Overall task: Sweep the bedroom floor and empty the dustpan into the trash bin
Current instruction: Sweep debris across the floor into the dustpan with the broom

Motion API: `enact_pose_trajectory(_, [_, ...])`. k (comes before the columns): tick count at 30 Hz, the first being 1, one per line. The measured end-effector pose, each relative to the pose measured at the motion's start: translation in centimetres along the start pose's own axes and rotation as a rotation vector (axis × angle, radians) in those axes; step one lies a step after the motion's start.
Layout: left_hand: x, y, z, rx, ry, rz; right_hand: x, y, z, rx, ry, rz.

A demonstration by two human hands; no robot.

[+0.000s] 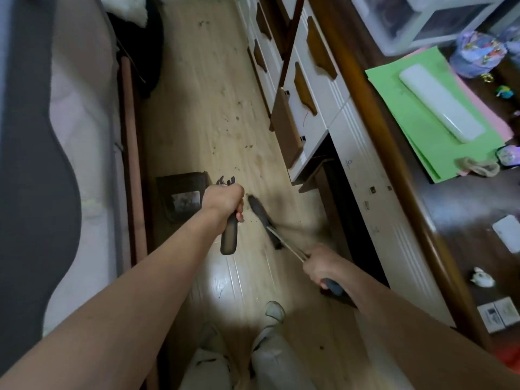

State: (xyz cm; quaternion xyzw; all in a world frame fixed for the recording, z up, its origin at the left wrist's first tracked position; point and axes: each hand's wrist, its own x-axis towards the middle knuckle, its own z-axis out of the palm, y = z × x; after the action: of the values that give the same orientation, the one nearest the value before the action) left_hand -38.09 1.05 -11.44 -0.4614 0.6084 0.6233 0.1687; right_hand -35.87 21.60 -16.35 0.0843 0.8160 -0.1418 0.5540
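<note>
The dark, boxy dustpan [183, 198] stood on the pale wood-plank floor [202, 108] beside the bed [70, 136], its thick rounded handle [229, 235] wrapped by the closed fingers of the left hand [223, 199]. Just right of it the blurred, dark bristled broom head [261, 218] touched the floor, its thin pale metal shaft running back to the right hand [323, 266], whose fingers were curled tight around a blue grip. Dark specks of debris [239, 119] dotted the planks ahead, alongside white drawers with brown wooden pulls [304, 88] and a glossy brown surface [464, 209] carrying green paper sheets [408, 114].
</note>
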Motion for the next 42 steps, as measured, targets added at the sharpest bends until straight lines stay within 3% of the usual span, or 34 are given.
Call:
enact_pose_trajectory(5, [0.2,0.6,0.1,0.034,-0.015,-0.021,-1.7,-0.2,-1.9,0.421,-0.027,0.106])
enact_pose_trajectory(9, [1.0,1.6,0.6,0.062,-0.002,-0.023,-0.3,-2.3,-3.8,1.042,-0.013,0.132])
enact_pose_trajectory(13, [1.6,2.4,1.1,0.061,-0.034,-0.047,0.1,-4.0,-6.2,1.462,-0.011,0.086])
enact_pose_trajectory(25, [2.8,3.9,1.3,0.09,-0.054,-0.075,3.3,-9.5,-11.3,1.753,-0.017,-0.05])
enact_pose_trajectory(27, [2.8,4.1,1.5,0.066,-0.04,-0.073,5.4,-9.4,-12.3,1.754,-0.029,-0.017])
enact_pose_trajectory(34, [2.3,3.8,3.0,0.024,-0.022,-0.062,7.6,-9.6,-14.9,1.348,-0.099,0.019])
enact_pose_trajectory(42, [0.1,2.0,0.6,0.194,0.013,-0.043,3.8,-1.8,-6.0,0.82,-0.167,0.222])
